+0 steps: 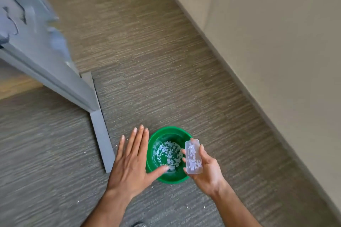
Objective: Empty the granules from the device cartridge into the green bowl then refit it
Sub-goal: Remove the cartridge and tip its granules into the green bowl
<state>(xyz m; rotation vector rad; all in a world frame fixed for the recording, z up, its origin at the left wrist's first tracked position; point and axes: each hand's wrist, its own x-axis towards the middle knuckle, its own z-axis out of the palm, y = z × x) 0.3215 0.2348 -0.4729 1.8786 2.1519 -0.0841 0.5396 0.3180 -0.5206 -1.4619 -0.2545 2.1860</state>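
The clear plastic cartridge (193, 156) sits in the right hand (204, 169), gripped along its long sides with the fingertips on its left edge and the thumb on its right, its broad face turned up toward the camera. White granules (192, 155) show through its wall, scattered down its length; whether its mouth is open or capped cannot be told at this sharpness. The cartridge is held over the right rim of the green bowl (167, 131), which stands on the carpeted floor (166, 61). More white granules lie spread across the bottom of the bowl.

The left hand (132, 160) holds nothing: it is flat, palm down, fingers straight and close together, just left of the bowl, with its thumb reaching over the near-left rim. The two hands are apart, the bowl between them.

A few stray white specks lie on the floor around the bowl. A grey panel (102, 140) lies on the floor left of the left hand, and a blurred grey structure (36, 46) rises at the upper left. A beige wall (276, 33) runs along the right.
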